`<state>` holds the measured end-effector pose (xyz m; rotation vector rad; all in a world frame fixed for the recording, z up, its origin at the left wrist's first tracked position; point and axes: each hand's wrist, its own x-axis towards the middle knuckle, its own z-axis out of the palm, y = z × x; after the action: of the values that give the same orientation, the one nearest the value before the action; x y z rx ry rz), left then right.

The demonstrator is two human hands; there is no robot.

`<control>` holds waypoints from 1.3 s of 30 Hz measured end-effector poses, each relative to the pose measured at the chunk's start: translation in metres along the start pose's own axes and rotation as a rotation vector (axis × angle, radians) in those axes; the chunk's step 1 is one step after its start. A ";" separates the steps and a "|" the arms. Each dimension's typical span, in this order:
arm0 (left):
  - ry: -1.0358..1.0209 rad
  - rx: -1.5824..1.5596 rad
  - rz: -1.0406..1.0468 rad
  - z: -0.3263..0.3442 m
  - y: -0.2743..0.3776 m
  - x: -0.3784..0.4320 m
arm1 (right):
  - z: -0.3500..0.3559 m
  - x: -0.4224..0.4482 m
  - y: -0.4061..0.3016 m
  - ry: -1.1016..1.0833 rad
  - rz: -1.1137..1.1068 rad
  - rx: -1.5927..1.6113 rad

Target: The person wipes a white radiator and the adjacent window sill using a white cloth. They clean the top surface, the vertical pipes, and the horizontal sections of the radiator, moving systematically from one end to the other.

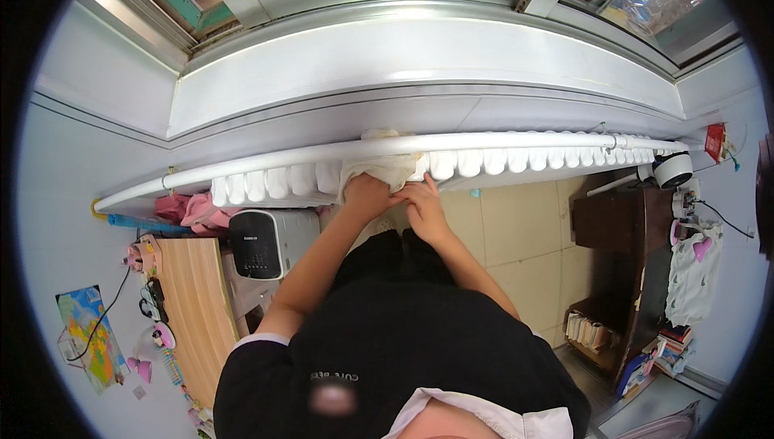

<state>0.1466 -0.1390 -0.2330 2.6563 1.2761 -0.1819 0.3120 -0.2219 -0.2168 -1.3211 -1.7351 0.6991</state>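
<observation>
A white column radiator point(471, 162) runs along the wall under the window, with a white pipe point(290, 161) passing along its top. An off-white cloth point(378, 168) is draped over the middle columns and reaches up behind the pipe. My left hand point(366, 196) grips this cloth, its fingers partly hidden in the folds. Close beside it, my right hand point(425, 212) has its fingers spread at the cloth's right edge. One of its fingers points up against a radiator column; the other fingertips come near my left hand.
At left stand a black-fronted white appliance point(255, 244) and a wooden desk point(193, 300), with pink fabric point(208, 212) near the radiator. A dark wooden cabinet point(611, 221) stands at right on the tiled floor point(514, 227). The white windowsill point(423, 46) lies above the radiator.
</observation>
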 end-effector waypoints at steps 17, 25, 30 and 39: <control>0.511 -0.259 -0.269 -0.025 -0.032 -0.038 | -0.026 0.008 0.043 -0.108 -0.098 -0.603; 0.526 -0.240 -0.374 -0.004 0.020 -0.014 | -0.031 0.009 0.041 -0.214 -0.100 -0.562; 0.216 0.032 -0.354 -0.035 0.055 -0.004 | -0.025 0.008 0.051 -0.211 -0.084 -0.655; 0.650 -0.651 -0.789 -0.020 -0.151 -0.101 | -0.014 0.009 0.032 -0.169 -0.033 -0.801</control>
<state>-0.0334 -0.1189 -0.2118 1.5851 2.0530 0.8957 0.3389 -0.2044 -0.2334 -1.7767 -2.2874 0.0664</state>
